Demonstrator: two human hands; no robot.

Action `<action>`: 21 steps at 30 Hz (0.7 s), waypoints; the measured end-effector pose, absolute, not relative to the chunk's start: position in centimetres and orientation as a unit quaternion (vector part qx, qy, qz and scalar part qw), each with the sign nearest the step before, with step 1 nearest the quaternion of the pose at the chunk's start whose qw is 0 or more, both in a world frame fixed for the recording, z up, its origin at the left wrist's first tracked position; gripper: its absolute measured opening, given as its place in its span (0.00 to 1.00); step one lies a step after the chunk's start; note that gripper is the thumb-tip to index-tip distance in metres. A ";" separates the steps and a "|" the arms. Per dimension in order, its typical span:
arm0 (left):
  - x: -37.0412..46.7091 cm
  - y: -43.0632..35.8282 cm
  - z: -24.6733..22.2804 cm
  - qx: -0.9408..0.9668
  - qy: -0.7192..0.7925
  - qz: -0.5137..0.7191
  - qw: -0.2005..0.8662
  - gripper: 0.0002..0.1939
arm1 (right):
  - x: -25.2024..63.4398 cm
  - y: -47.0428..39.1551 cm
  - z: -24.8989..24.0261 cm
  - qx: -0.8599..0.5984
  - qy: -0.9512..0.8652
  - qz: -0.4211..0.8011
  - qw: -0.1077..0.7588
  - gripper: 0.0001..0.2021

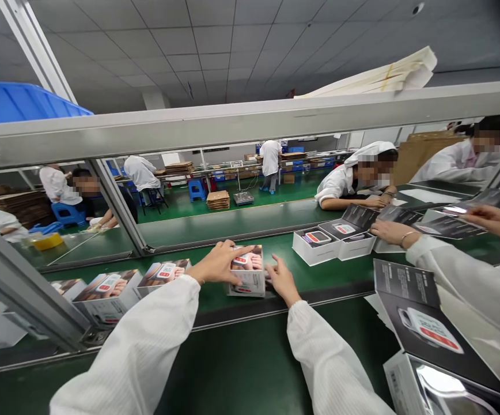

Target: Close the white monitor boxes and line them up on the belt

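A closed product box (250, 282) with a photo on its top stands on the green conveyor belt in front of me. My left hand (220, 262) grips it from the left, thumb low on the front and fingers over the top. At its right side is my right hand (282, 278), fingers apart, the index finger pointing up, close to the box's edge. Whether those fingertips touch the box is hard to tell. Left of my left hand, closed boxes of the same kind (108, 291) stand in a row on the belt.
Open white boxes (317, 246) stand on the belt at the right, near a co-worker's hands (394, 232). Another open box (431, 337) lies at the lower right. A metal rail (250, 118) crosses above the belt, with a slanted post (118, 202) at the left.
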State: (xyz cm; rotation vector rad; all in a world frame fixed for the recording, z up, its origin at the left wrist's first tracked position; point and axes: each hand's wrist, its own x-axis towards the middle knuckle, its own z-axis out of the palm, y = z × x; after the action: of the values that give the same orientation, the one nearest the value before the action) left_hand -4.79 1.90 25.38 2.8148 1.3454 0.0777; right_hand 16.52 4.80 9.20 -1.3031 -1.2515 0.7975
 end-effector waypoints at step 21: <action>-14.5 -1.2 25.0 0.831 0.553 -0.031 0.054 0.51 | 30.7 11.8 10.6 -0.750 -0.195 0.157 0.612 0.28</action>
State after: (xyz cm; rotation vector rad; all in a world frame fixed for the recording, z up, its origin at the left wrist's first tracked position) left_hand -14.46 -1.20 24.95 2.5231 1.6805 -0.0930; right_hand 30.69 11.80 10.65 -1.7305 -0.4505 0.3622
